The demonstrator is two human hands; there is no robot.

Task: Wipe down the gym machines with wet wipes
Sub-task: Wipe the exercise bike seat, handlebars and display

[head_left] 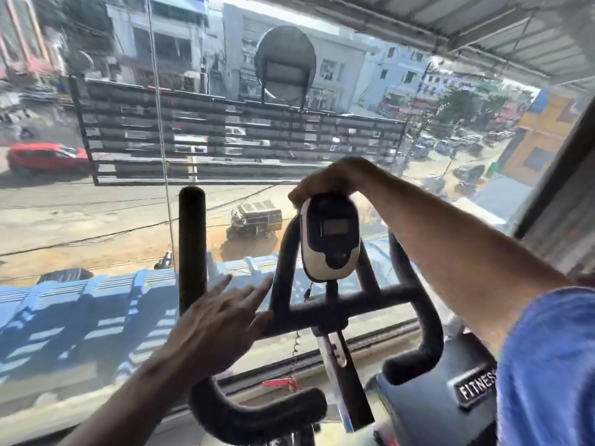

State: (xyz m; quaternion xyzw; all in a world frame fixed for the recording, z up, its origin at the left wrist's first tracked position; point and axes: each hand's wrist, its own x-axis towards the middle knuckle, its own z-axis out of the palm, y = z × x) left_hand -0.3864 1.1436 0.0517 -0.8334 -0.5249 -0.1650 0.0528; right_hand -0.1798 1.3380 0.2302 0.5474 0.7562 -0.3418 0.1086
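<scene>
Exercise bike (322, 310) by the window glass is mid-wipe, I'd judge: the right hand (325, 183) curls over the top of its glossy black-and-white oval console (330, 236), though I can't make out any wipe. Left hand (214, 320) rests flat-fingered on the matte, foam-padded handlebar (338, 305), apparently still to do.

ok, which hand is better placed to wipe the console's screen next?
Probably the right hand: it grips the top of the console, just above the screen. The left hand is open, lower down by the handlebar. No wipe is visible in either hand.
</scene>
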